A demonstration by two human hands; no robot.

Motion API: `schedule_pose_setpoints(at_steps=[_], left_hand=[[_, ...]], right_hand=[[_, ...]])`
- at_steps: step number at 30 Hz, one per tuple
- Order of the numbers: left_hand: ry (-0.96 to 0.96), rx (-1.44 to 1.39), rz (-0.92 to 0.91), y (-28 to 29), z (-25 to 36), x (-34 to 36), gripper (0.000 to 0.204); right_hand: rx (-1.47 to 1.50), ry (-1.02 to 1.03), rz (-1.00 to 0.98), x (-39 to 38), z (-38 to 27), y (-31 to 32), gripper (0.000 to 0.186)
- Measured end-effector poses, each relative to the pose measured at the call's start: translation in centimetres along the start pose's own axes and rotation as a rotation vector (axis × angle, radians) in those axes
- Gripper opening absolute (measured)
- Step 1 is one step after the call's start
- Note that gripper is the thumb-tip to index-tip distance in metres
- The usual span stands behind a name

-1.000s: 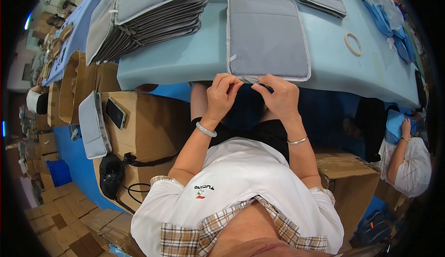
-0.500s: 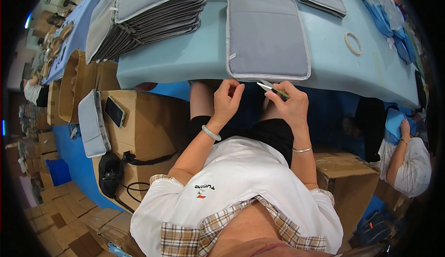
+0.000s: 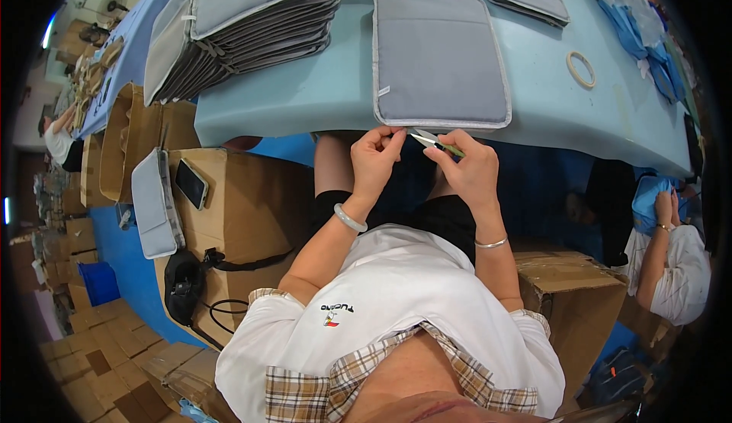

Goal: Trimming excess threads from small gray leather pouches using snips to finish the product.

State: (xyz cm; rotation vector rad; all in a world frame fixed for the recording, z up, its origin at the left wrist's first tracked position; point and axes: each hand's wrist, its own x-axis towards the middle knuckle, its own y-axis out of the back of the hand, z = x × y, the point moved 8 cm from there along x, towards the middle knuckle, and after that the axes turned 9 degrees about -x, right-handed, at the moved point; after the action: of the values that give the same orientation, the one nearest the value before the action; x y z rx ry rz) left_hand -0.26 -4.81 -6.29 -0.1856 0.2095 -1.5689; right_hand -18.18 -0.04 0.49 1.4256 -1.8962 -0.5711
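Left hand (image 3: 373,160): fingertips pressed together at the near edge of the gray pouch (image 3: 442,61); pinched item unclear. Right hand (image 3: 471,168): grips scissors (image 3: 433,142) beside that edge.

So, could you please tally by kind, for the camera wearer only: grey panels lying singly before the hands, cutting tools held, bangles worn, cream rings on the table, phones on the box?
Grey panel: 1
Small snips: 1
Bangles: 2
Cream ring: 1
Phone: 1
Total: 6
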Motion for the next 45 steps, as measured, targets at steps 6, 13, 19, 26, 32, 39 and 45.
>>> schedule_pose_setpoints(at_steps=[6,13,19,26,32,39,45], left_hand=[[-0.011,-0.020,0.004,0.1,-0.1,0.0,0.010],[-0.009,-0.001,0.000,0.2,-0.2,0.1,0.010],[-0.003,0.042,-0.018,0.1,-0.2,-0.3,0.010],[-0.271,0.299,0.022,-0.4,1.6,-0.9,0.015],[-0.312,0.381,0.025,-1.4,1.2,-0.2,0.015],[-0.221,0.299,0.012,-1.7,0.5,0.0,0.011],[-0.182,0.280,-0.030,-1.8,0.2,0.1,0.010]], right_hand=[[-0.020,0.028,0.009,0.8,-0.8,-0.6,0.028],[-0.075,0.065,0.016,1.4,-1.5,-1.2,0.028],[0.010,0.047,0.039,0.7,-0.6,-0.1,0.029],[-0.087,0.109,0.239,1.5,0.0,2.2,0.029],[-0.186,0.166,0.261,1.5,0.6,1.4,0.021],[0.003,0.104,0.197,1.2,0.3,2.5,0.021],[0.042,-0.057,-0.054,-0.1,1.7,2.0,0.029]])
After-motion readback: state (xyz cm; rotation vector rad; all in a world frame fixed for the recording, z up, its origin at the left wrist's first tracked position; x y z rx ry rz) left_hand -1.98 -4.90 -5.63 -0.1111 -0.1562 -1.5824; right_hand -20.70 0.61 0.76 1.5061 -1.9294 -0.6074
